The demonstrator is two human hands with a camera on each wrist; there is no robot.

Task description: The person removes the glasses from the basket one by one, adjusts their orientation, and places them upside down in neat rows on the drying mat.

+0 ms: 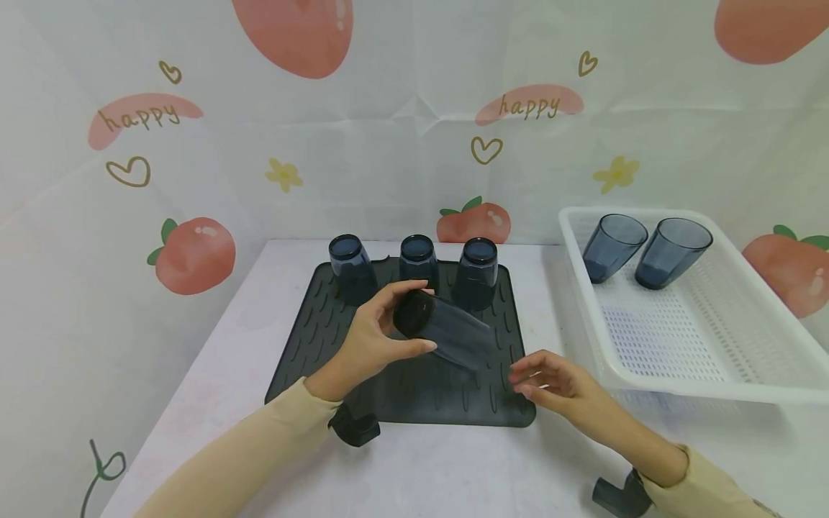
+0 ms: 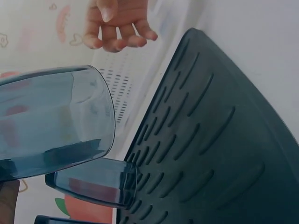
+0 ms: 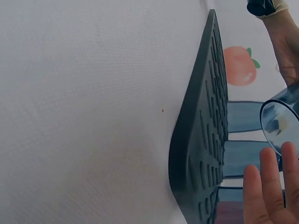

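My left hand (image 1: 372, 342) grips a blue-tinted drinking glass (image 1: 453, 331) near its dark base. The glass is tilted, its mouth pointing to the right and down above the black ribbed drying mat (image 1: 427, 403). In the left wrist view the glass (image 2: 56, 121) hangs clear of the mat (image 2: 196, 121). My right hand (image 1: 553, 385) is by the mat's right edge, fingers loosely bent and holding nothing, apart from the glass. Along the mat's back stand three upside-down glasses: a left one (image 1: 352, 270), a middle one (image 1: 417, 259) and a right one (image 1: 477, 273).
A white perforated basket (image 1: 586, 324) stands at the right of the white table (image 1: 414, 475). Two more blue glasses lean inside it at the back, one left (image 1: 612, 248) and one right (image 1: 673, 252). A patterned cloth (image 1: 388, 144) hangs behind the table.
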